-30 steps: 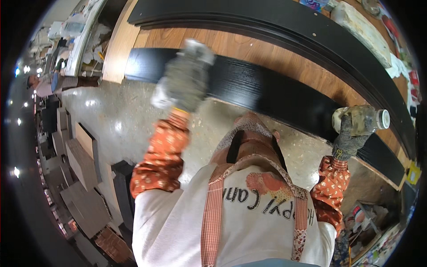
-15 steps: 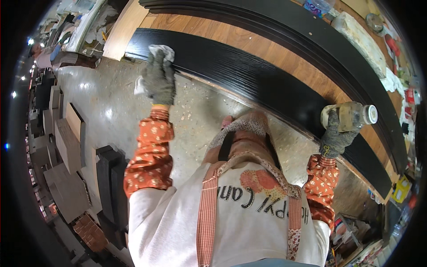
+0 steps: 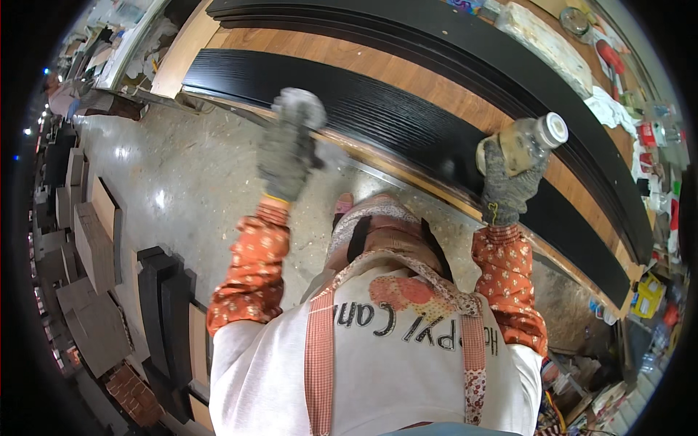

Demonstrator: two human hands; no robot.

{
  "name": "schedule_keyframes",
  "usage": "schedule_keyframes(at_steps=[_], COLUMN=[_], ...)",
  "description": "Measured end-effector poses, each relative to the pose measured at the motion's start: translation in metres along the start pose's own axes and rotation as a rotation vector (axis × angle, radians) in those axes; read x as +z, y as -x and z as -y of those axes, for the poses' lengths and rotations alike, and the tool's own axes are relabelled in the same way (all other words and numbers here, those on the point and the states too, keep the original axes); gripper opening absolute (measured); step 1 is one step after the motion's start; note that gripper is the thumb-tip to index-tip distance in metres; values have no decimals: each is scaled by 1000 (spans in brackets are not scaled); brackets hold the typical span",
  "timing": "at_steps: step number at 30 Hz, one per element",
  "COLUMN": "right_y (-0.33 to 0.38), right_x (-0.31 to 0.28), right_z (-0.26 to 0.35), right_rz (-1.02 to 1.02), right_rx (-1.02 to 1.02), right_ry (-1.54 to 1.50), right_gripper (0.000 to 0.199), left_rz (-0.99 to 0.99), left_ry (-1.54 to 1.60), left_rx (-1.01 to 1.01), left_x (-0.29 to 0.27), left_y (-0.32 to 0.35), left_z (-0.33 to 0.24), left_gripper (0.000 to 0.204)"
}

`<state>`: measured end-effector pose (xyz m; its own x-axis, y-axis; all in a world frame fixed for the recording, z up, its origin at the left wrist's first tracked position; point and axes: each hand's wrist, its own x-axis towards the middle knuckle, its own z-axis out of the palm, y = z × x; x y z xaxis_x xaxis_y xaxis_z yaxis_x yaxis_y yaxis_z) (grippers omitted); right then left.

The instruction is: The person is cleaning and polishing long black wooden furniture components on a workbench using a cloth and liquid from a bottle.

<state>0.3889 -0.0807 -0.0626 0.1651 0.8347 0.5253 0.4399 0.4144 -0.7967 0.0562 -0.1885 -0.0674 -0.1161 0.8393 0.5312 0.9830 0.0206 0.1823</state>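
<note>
Grip, right hand (image 3: 507,190): gloved fingers clamped round the body of a glass jar (image 3: 525,149), which is tilted, white lid (image 3: 556,129) toward the far right. Jar held over the black board (image 3: 407,127), in the right half of the near edge of the surface (image 3: 418,78). Expected handling: stiff, fragile, moderate weight; fill level unclear. Smooth glass may slip; best hold judged to be round mid-body, not by the lid.

Grip, left hand (image 3: 286,156): gloved fingers blurred, apparently closed on a bunched white cloth (image 3: 304,105), which shows past the fingertips. Position: near edge, left part; contact with the board cannot be told. Cloth probably light, soft, easily gathered under flat fingers.

Outward: board lies along the near edge, glossy and grained. Presumably stiff, slick on its face; long sides look the safer hold. Moulded black piece (image 3: 407,25) lies beyond it, bare brown strip between. Toward the far right corner: white slab (image 3: 545,47), rumpled white rag (image 3: 611,112) beside it.
</note>
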Motion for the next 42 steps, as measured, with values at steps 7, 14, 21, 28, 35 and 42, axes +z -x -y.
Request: schedule_keyframes(at_steps=[7, 14, 21, 28, 35, 42], right_y=[1, -4, -11, -13, -9, -4], right_x=[2, 2, -2, 1, -1, -1], right_z=[22, 24, 16, -6, -12, -2], right_rz=[36, 85, 98, 102, 57, 8], right_rx=[11, -12, -61, -27, -46, -58], right_ry=[51, 78, 71, 87, 182, -16], right_gripper=[72, 61, 53, 63, 66, 72], left_rz=[-24, 431, 414, 568, 622, 680], left_ry=[-40, 8, 152, -3, -58, -77], left_rx=[130, 118, -215, -191, -188, -126], left_x=[14, 7, -23, -20, -17, -13], left_y=[21, 5, -57, -80, -100, -108], left_z=[-51, -112, -29, -81, -65, -76], left_gripper=[64, 58, 55, 57, 59, 64])
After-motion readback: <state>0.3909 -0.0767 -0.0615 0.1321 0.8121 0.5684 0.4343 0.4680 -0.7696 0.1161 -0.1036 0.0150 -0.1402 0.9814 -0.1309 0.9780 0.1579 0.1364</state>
